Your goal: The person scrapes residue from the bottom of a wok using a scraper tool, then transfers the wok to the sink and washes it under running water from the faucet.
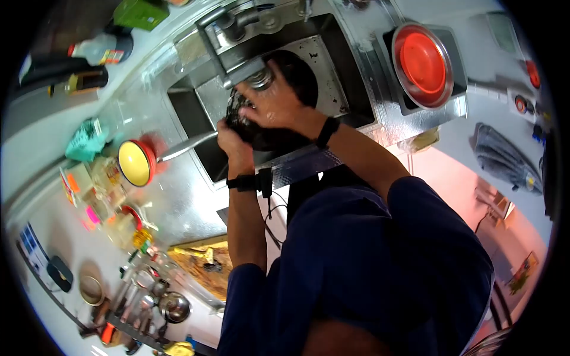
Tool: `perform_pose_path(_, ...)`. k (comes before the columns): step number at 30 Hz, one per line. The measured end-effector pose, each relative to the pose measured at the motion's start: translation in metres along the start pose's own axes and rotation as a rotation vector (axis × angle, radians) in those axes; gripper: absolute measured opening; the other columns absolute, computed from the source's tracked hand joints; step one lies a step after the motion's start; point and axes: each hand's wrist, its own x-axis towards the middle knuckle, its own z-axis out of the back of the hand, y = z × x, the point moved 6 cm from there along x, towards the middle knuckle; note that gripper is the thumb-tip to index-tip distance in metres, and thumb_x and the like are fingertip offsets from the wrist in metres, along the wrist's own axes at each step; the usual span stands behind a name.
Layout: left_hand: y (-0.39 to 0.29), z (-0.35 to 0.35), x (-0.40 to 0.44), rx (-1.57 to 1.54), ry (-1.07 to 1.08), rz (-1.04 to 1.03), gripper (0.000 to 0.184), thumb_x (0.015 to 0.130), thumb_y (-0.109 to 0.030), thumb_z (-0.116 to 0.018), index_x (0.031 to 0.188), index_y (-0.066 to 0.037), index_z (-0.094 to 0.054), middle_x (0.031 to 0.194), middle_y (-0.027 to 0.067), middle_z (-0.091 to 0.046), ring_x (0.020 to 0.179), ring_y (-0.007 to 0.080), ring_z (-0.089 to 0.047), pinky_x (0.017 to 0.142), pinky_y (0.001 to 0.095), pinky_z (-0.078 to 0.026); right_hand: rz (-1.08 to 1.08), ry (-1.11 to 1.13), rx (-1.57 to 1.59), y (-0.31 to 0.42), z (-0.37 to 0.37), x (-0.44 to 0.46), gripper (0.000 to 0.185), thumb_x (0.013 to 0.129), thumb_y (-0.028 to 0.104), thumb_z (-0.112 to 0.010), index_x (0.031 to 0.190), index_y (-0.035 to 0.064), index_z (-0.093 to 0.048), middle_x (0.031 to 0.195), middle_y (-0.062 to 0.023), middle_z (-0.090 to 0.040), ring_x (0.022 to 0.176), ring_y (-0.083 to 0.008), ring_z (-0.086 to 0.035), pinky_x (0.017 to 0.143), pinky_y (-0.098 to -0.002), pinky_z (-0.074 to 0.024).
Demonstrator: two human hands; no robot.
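A dark, round wok (303,74) is tilted in the sink (329,50), under the metal faucet (246,72). My left hand (233,143) is closed on the wok's near-left edge, where a silver handle (187,147) sticks out to the left over the counter. Wet and spread-fingered, my right hand (276,107) lies over the wok just below the faucet head. Shiny wet patches show on the dark surface between the two hands. Whether a small scrubber lies under the right fingers cannot be made out.
A red bowl with a yellow inside (135,163) stands left of the sink by the handle's end. Right of the sink, a red basin (423,62) sits in a metal bowl. Bottles (110,50) line the upper left, and utensils (142,302) hang at lower left.
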Motion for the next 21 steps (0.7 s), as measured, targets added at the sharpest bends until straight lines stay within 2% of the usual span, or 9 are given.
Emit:
perform_pose_path(2, 0.002, 0.006, 0.012, -0.005, 0.091, 0.02, 0.043, 0.094, -0.03, -0.04, 0.108, 0.003, -0.063, 0.106, 0.014, -0.068, 0.098, 0.0272, -0.066, 0.091, 0.0407, -0.053, 0.035, -0.007, -0.035, 0.015, 0.0, 0.002, 0.065, 0.09, 0.05, -0.06, 0.143, 0.015, -0.048, 0.147, -0.0124, -0.046, 0.132, -0.0421, -0.044, 0.115, -0.0597, -0.0249)
perform_pose_path(6, -0.004, 0.01, 0.012, 0.015, 0.091, 0.093, 0.044, 0.09, -0.032, -0.042, 0.112, -0.002, -0.064, 0.113, 0.0127, -0.068, 0.106, 0.029, -0.065, 0.097, 0.0456, -0.051, -0.021, -0.006, 0.196, -0.026, -0.001, 0.013, 0.062, 0.089, 0.047, -0.063, 0.144, 0.021, -0.048, 0.146, -0.0109, -0.047, 0.133, -0.0381, -0.045, 0.115, -0.0531, -0.0291)
perform_pose_path(8, 0.001, 0.026, 0.032, -0.026, 0.107, 0.13, 0.05, 0.09, -0.03, -0.038, 0.124, 0.0, -0.06, 0.127, 0.0166, -0.062, 0.117, 0.0337, -0.059, 0.106, 0.0484, -0.044, -0.11, -0.013, 0.24, -0.063, -0.014, 0.017, 0.061, 0.087, 0.045, -0.066, 0.142, 0.0229, -0.051, 0.143, -0.0102, -0.05, 0.133, -0.033, -0.046, 0.114, -0.0468, -0.0332)
perform_pose_path(9, 0.0, 0.024, 0.029, -0.043, 0.114, 0.139, 0.051, 0.089, -0.03, -0.038, 0.126, 0.0, -0.058, 0.131, 0.0162, -0.06, 0.12, 0.0343, -0.057, 0.108, 0.0497, -0.041, -0.265, 0.057, 0.279, -0.087, -0.027, 0.017, 0.062, 0.09, 0.051, -0.062, 0.142, 0.0193, -0.052, 0.145, -0.0108, -0.05, 0.134, -0.031, -0.046, 0.114, -0.0432, -0.0341)
perform_pose_path(10, 0.001, 0.025, 0.029, -0.032, 0.113, 0.141, 0.051, 0.089, -0.03, -0.038, 0.126, 0.0, -0.058, 0.131, 0.0162, -0.06, 0.12, 0.0343, -0.057, 0.108, 0.0497, -0.041, -0.275, 0.055, 0.284, -0.102, -0.033, 0.014, 0.062, 0.09, 0.051, -0.062, 0.142, 0.0193, -0.052, 0.145, -0.0108, -0.05, 0.134, -0.031, -0.046, 0.114, -0.0432, -0.0341)
perform_pose_path(12, 0.0, 0.025, 0.028, -0.05, 0.168, 0.121, 0.053, 0.089, -0.03, -0.039, 0.129, -0.001, -0.056, 0.133, 0.0159, -0.059, 0.122, 0.0349, -0.055, 0.109, 0.0506, -0.041, -0.794, 0.011, 0.834, -0.148, -0.053, -0.021, 0.06, 0.097, 0.053, -0.051, 0.134, 0.0056, -0.056, 0.137, -0.0142, -0.056, 0.123, -0.0329, -0.054, 0.107, -0.0409, -0.0396)
perform_pose_path(13, 0.001, 0.028, 0.027, -0.042, 0.172, 0.123, 0.053, 0.089, -0.03, -0.039, 0.129, -0.001, -0.056, 0.133, 0.0159, -0.059, 0.122, 0.0349, -0.055, 0.109, 0.0506, -0.041, -0.801, 0.004, 0.836, -0.156, -0.058, -0.037, 0.06, 0.097, 0.053, -0.051, 0.134, 0.0056, -0.056, 0.137, -0.0142, -0.056, 0.123, -0.0329, -0.054, 0.107, -0.0409, -0.0396)
perform_pose_path(15, 0.003, 0.03, 0.024, -0.049, 0.219, 0.168, 0.054, 0.089, -0.03, -0.038, 0.132, -0.001, -0.055, 0.135, 0.0163, -0.057, 0.124, 0.0355, -0.054, 0.109, 0.0514, -0.04, -0.917, 0.03, 1.116, -0.165, -0.077, -0.068, 0.068, 0.102, 0.057, -0.036, 0.141, 0.0028, -0.051, 0.146, -0.0144, -0.05, 0.131, -0.0298, -0.048, 0.111, -0.0376, -0.0345)
perform_pose_path(21, 0.0, 0.02, -0.003, -0.055, 0.263, 0.197, 0.053, 0.088, -0.029, -0.038, 0.127, 0.0, -0.057, 0.131, 0.0156, -0.06, 0.12, 0.0351, -0.057, 0.106, 0.0508, -0.044, -1.109, -0.032, 1.367, -0.167, -0.1, -0.104, 0.074, 0.103, 0.059, -0.031, 0.148, 0.0009, -0.04, 0.153, -0.0161, -0.04, 0.139, -0.0289, -0.039, 0.115, -0.0365, -0.0268)
